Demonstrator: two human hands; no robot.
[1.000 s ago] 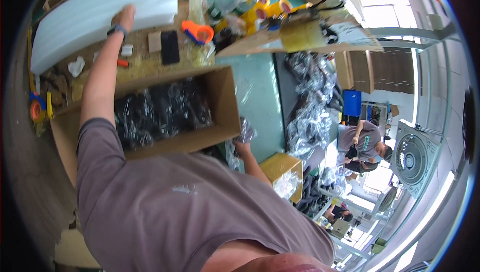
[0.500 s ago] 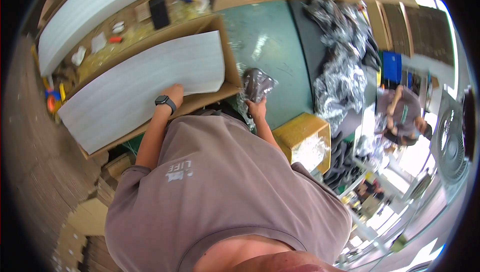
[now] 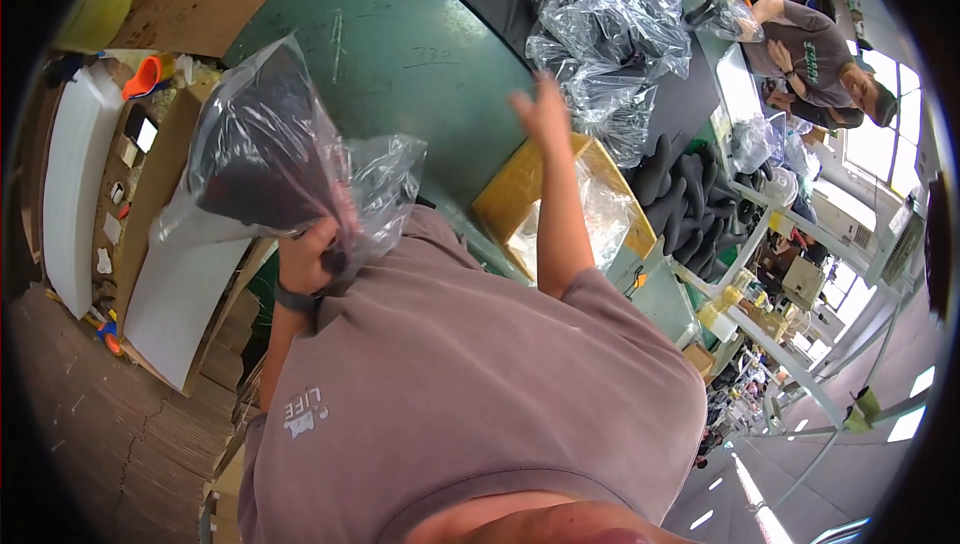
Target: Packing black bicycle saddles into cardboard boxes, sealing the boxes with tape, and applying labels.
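Left hand (image 3: 306,258): clamped on broad dark item (image 3: 255,164) in clear plastic bag (image 3: 386,182)
Right hand (image 3: 546,116): fingers apart, over smooth green tabletop (image 3: 400,64), near crinkled clear-plastic heap (image 3: 612,29)

At ten o'clock, a clear plastic bag (image 3: 300,144), thin, crinkled and glossy, wraps a dark item (image 3: 250,162). Towards twelve, the green desk (image 3: 400,74) is smooth with a sheen. Shiny crumpled film (image 3: 620,29) lies at one; matt black pieces (image 3: 685,204) near three; dull, rough-edged cardboard (image 3: 130,414) at eight; matt cloth shirt (image 3: 470,374) at six.
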